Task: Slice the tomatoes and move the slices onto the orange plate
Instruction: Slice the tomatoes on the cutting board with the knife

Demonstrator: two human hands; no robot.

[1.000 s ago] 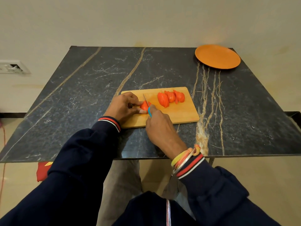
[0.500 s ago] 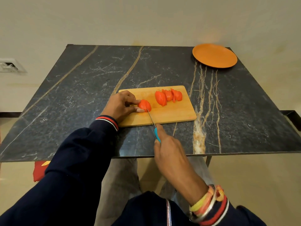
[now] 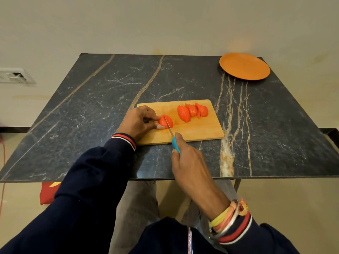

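A wooden cutting board (image 3: 198,129) lies on the dark marble table. A tomato half (image 3: 167,121) rests cut side down on its left part, pinned by the fingertips of my left hand (image 3: 136,121). My right hand (image 3: 189,158) grips a knife (image 3: 170,132) with a blue handle; its thin blade lies across the tomato half. Several tomato slices (image 3: 192,111) stand fanned in a row on the far right part of the board. The orange plate (image 3: 244,66) sits bare at the table's far right corner.
The marble table (image 3: 91,110) has its near edge just below my right hand. A wall socket (image 3: 13,76) is on the wall at left. A red cushion (image 3: 46,192) lies on the floor under the table's front left.
My right hand drew the knife back toward me off the board, then moved forward again, so the blade now rests on the tomato half. My left hand stayed on the tomato.
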